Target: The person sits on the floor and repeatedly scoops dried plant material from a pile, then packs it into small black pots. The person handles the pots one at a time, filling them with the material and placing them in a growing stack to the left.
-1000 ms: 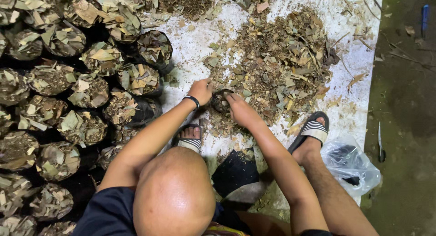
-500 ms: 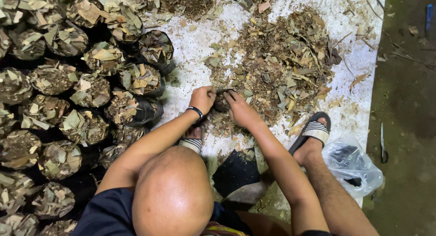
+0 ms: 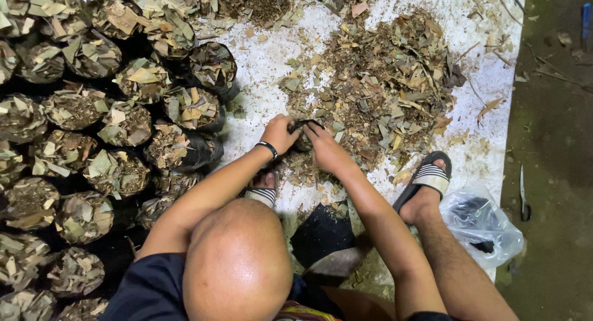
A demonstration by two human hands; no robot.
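Pinching the rim of a small black bag point(image 3: 304, 134) at the near edge of the leaf pile point(image 3: 377, 89), the left hand point(image 3: 279, 134) and right hand point(image 3: 326, 149) are both closing on it. It is looking thin, floppy and light (likely easy to tear), so the rim is seeming the best hold.

Black bags point(image 3: 213, 64), striped sandals point(image 3: 432, 176)

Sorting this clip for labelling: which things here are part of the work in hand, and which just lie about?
In use:
left hand and right hand, both on a small black bag
pile of dry chopped leaves
filled black bags
white sheet

Lying about:
clear plastic bag
knife
blue object
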